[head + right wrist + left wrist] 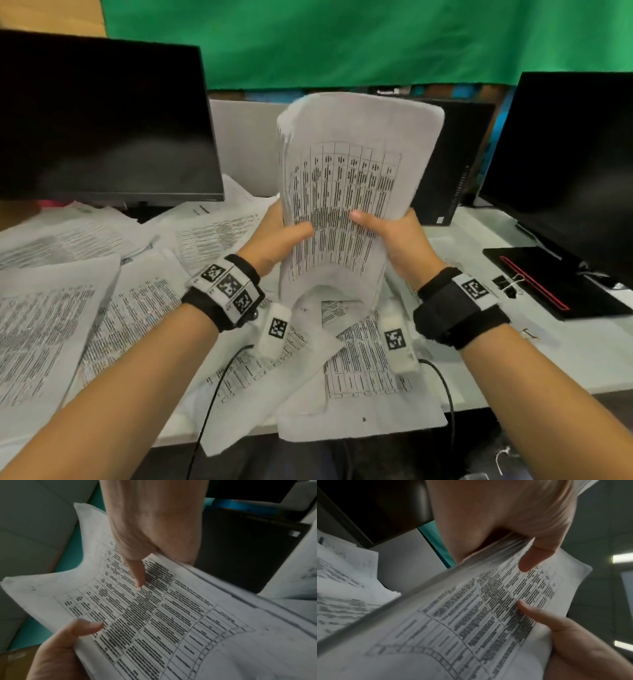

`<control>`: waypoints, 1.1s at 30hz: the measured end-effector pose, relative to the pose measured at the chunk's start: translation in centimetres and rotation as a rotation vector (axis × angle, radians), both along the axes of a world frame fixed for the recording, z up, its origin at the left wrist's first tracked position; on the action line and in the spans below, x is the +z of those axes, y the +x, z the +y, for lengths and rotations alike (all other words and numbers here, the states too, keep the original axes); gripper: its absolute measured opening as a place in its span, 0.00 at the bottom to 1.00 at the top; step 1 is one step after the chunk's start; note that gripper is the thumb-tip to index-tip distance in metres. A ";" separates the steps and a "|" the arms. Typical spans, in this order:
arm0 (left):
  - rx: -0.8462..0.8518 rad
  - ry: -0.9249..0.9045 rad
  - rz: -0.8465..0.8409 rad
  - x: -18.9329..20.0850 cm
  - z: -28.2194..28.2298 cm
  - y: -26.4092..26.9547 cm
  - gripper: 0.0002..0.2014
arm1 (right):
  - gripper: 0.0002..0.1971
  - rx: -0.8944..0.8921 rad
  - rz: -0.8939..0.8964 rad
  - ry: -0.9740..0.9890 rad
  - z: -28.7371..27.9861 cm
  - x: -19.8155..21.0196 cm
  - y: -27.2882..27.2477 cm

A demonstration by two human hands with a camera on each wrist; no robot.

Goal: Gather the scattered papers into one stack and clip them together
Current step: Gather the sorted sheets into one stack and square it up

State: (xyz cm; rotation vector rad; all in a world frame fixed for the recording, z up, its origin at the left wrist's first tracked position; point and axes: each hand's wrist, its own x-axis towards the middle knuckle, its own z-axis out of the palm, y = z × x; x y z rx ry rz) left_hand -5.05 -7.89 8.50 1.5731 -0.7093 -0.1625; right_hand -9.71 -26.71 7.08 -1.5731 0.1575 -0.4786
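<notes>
A stack of papers [346,192] printed with tables stands upright above the desk [534,346], held between a person's two hands. The left hand [277,236] grips the stack's left edge, thumb curled across the front sheet; the right hand [394,236] grips the right edge the same way, thumb pressed on the print. The stack's lower end bows toward the person. Beneath it, loose sheets [113,308] lie scattered and overlapping across the desk, some hanging past its near edge. A binder clip [507,284] lies on the desk to the right, just beside a black laptop [555,284]. Dark monitors [102,120] stand at either side.
</notes>
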 end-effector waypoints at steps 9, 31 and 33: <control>0.127 0.387 0.216 -6.6 0.3 5.1 0.36 | 0.15 0.143 0.364 -0.061 -2.5 -6.3 -1.9; -0.420 1.277 -0.190 -6.9 -5.9 2.5 0.29 | 0.24 -0.451 0.795 -0.749 -19.5 -5.5 -8.9; -0.515 1.332 -0.235 -6.8 -5.2 1.6 0.26 | 0.31 -0.464 0.886 -1.010 -18.7 -5.6 -8.3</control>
